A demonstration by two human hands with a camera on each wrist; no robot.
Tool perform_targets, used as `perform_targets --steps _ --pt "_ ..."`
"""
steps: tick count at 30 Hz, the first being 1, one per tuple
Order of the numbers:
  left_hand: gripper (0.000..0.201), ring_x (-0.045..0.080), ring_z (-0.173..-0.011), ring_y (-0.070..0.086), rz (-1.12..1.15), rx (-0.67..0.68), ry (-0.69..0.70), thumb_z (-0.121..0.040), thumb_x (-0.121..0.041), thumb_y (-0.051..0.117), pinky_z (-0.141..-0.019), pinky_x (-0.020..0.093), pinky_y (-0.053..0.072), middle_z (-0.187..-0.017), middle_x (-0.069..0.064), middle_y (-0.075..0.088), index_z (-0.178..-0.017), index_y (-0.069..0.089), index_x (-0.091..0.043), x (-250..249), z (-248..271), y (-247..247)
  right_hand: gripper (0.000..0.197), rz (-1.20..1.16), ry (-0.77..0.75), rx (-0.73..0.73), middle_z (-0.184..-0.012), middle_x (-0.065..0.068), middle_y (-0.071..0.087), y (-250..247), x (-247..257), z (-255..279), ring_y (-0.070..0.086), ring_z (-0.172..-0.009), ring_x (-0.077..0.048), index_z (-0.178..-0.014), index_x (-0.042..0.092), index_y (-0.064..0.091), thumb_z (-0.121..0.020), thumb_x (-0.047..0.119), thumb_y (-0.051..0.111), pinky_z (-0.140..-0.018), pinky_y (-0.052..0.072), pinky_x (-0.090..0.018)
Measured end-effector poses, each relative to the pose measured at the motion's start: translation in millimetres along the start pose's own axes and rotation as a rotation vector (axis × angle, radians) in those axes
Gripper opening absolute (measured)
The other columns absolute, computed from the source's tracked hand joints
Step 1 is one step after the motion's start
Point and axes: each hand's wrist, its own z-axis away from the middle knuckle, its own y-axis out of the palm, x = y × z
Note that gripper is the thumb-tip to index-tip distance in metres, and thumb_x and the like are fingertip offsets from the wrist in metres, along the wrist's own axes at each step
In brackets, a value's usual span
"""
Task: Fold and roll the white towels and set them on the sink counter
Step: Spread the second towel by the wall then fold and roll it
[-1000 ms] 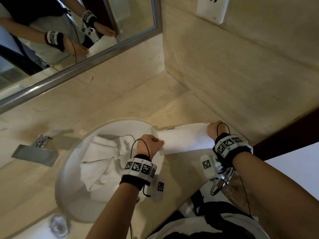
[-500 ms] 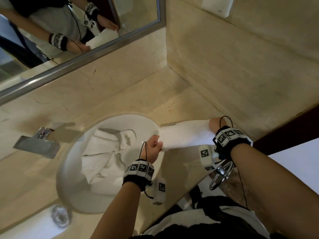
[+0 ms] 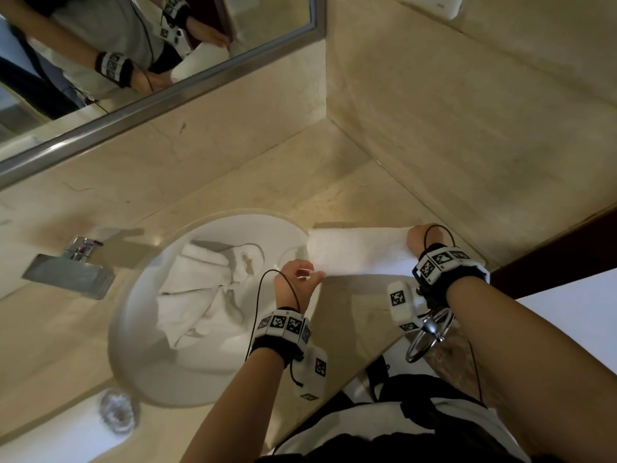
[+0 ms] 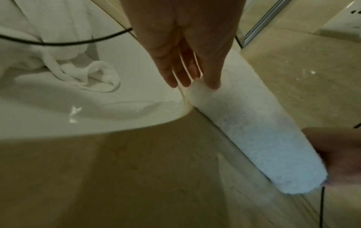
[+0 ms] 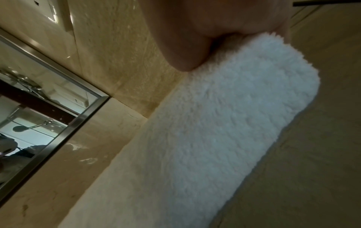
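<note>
My left hand (image 3: 297,279) sits at the near end of the roll (image 3: 359,253), fingers straight and loose, fingertips (image 4: 213,84) just touching the end face where it meets the rim of the sink (image 3: 133,329); nothing is pinched there. The roll itself lies flat on the counter (image 3: 350,305), stretched from the sink rim away toward the side wall (image 3: 467,145). At the roll's far end my right hand (image 3: 419,237) is wrapped over the top, thumb pressed into the pile in the right wrist view, so I judge it clamped on the roll, though the fingers on the far side are hidden. To finish this placement well, I would keep the right hand's hold firm while the left taps the near end square, so the layers don't telescope out or the tail spring loose. Then I'd ease both off together. Beyond the roll's near end, in the sink, a loose heap of towels (image 3: 200,289) waits, unfolded, so I judge the task partway done.
</note>
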Motion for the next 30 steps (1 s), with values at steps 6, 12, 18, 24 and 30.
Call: perform_targets --steps 6,12,18,24,30 --pt "0.014 0.018 -0.071 0.052 -0.178 -0.033 0.083 -0.078 -0.013 0.069 -0.062 0.022 0.040 -0.073 0.005 0.056 -0.072 0.057 -0.011 -5 2 10 0.035 0.025 -0.003 0.001 -0.138 -0.013 0.048 -1 0 -1 0.048 -0.128 -0.025 -0.132 0.000 0.044 -0.100 0.008 0.030 -0.105 0.036 -0.035" --pt "0.035 0.015 -0.064 0.037 -0.109 0.142 0.162 -0.081 -0.001 0.061 -0.054 0.017 0.031 -0.065 0.007 0.041 -0.063 0.037 -0.017 12 -6 -1 0.033 -0.031 -0.017 0.000 -0.132 -0.012 0.054 -6 -3 -2 0.053 -0.122 -0.024 -0.126 0.000 0.051 -0.099 0.005 0.032 -0.098 0.042 -0.030" --pt "0.020 -0.006 -0.061 0.050 -0.033 0.302 0.136 -0.078 0.001 0.061 -0.061 0.008 0.042 -0.071 0.000 0.049 -0.071 0.047 -0.012 12 -17 -11 0.032 -0.027 -0.005 -0.051 -0.133 -0.008 0.052 0 -1 -2 0.051 -0.123 -0.021 -0.127 0.007 0.049 -0.099 0.007 0.033 -0.102 0.037 -0.030" --pt "0.017 0.015 -0.083 0.052 0.009 0.022 0.085 -0.088 -0.024 0.053 -0.075 0.022 0.040 -0.095 0.005 0.060 -0.092 0.061 -0.009 -20 -22 -15 0.034 -0.157 0.075 -0.096 -0.137 -0.008 0.047 4 3 4 0.047 -0.126 -0.022 -0.132 0.007 0.043 -0.099 0.012 0.037 -0.104 0.036 -0.031" --pt "0.038 0.024 -0.069 0.044 -0.318 0.038 -0.059 -0.095 -0.030 0.041 -0.063 0.028 0.032 -0.069 0.013 0.050 -0.069 0.051 -0.004 -65 -38 -5 0.040 -0.433 0.246 -0.044 -0.143 -0.015 0.038 3 8 4 0.040 -0.132 -0.027 -0.138 -0.001 0.032 -0.101 0.014 0.031 -0.106 0.031 -0.031"
